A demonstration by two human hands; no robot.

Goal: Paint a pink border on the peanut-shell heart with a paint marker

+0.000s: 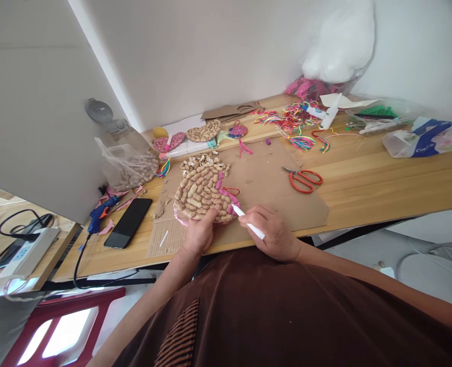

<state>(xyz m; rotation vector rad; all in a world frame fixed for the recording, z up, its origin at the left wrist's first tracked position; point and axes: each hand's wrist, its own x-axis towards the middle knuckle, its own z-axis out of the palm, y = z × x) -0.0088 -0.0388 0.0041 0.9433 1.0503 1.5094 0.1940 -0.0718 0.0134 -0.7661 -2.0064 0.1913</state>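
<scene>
A round pink craft piece covered with peanut shells (203, 193) lies on a sheet of cardboard (271, 188) near the table's front edge. My left hand (200, 233) grips its near rim, fingers closed on it. My right hand (273, 232) pinches a white stick (248, 222), likely a glue stick, whose tip touches the piece's right edge by the pink border. A small heap of loose peanut shells (205, 162) sits just behind the piece.
Orange-handled scissors (304, 179) lie to the right on the cardboard. A black phone (129, 222) and a blue glue gun (99, 211) lie at the left, beside a bag of peanuts (128, 165). Coloured threads (294, 120), bags and other peanut pieces (205, 131) crowd the back.
</scene>
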